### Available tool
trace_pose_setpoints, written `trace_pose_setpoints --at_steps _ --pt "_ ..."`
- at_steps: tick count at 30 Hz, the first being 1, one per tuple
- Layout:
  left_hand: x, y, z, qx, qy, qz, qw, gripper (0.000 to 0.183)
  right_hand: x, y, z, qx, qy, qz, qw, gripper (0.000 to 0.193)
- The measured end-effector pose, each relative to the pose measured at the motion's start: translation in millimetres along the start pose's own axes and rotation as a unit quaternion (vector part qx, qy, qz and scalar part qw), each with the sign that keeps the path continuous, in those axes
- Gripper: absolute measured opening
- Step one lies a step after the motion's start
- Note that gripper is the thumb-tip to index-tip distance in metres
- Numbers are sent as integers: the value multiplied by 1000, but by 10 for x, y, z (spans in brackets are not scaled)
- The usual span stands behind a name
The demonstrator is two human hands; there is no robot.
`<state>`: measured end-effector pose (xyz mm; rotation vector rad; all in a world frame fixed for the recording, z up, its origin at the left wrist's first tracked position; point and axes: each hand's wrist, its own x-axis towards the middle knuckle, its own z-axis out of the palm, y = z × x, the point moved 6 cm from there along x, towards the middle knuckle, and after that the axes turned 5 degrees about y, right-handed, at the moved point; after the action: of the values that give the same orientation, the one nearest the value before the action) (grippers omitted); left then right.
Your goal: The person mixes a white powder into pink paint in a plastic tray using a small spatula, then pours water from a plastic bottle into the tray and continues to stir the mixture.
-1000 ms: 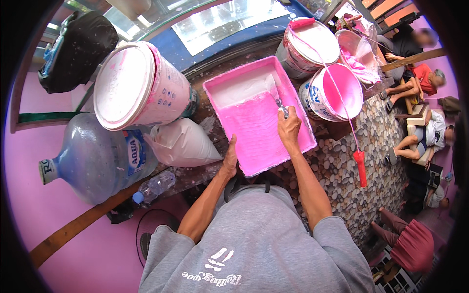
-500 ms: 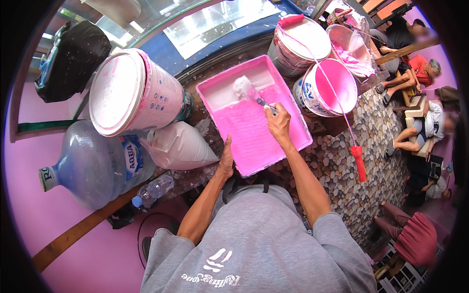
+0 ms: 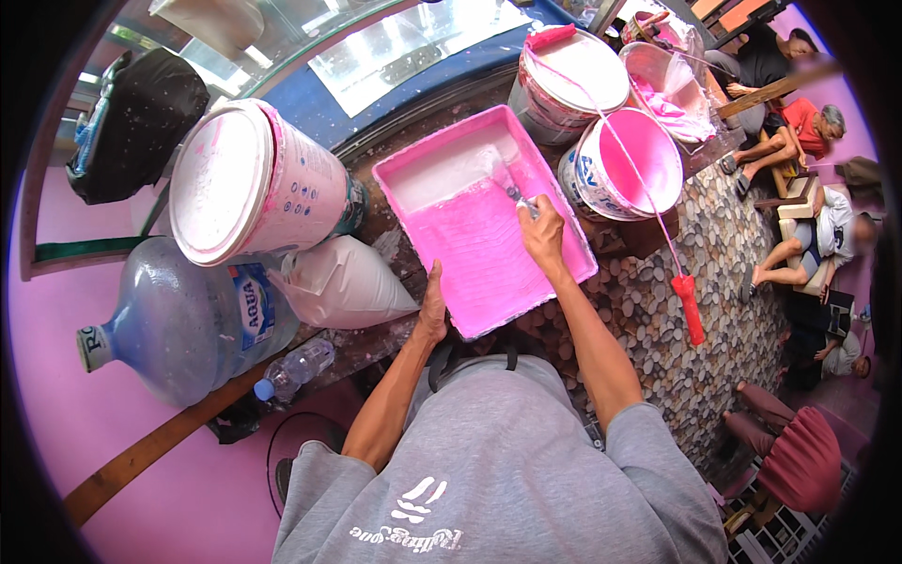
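Observation:
A pink rectangular paint tray (image 3: 484, 263) lies in front of me, with pink paint over its ribbed slope and whitish paint in the far end. My right hand (image 3: 542, 233) is closed round the handle of what looks like a putty knife (image 3: 500, 175). Its paint-coated head rests at the border between pink and whitish paint. At the tray's near left side, my left hand (image 3: 432, 305) grips the edge with the thumb up. The fingers of that hand are mostly hidden.
Left stand a lidded paint bucket (image 3: 221, 183), a white sack (image 3: 348, 282), a large water jug (image 3: 193, 315) and a small bottle (image 3: 296, 368). An open bucket (image 3: 601, 169) is right of the tray; a roller with red handle (image 3: 688, 305) lies across it. Several people sit far right.
The putty knife's head has moved right across the far part of the tray, and the whitish lump on it has gone. My right hand shifted slightly right; the left stays at the tray edge.

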<state>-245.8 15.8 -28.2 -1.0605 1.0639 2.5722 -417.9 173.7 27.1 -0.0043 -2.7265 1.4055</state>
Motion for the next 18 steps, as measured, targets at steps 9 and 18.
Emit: trace_pose_setpoints --at_steps 9,18 --pt "-80 74 120 -17 -24 -1 1000 78 -464 -210 -106 9 19 -28 999 14" --pt "-23 13 65 -33 -22 6 999 81 -300 -155 -104 -47 14 -93 994 16"
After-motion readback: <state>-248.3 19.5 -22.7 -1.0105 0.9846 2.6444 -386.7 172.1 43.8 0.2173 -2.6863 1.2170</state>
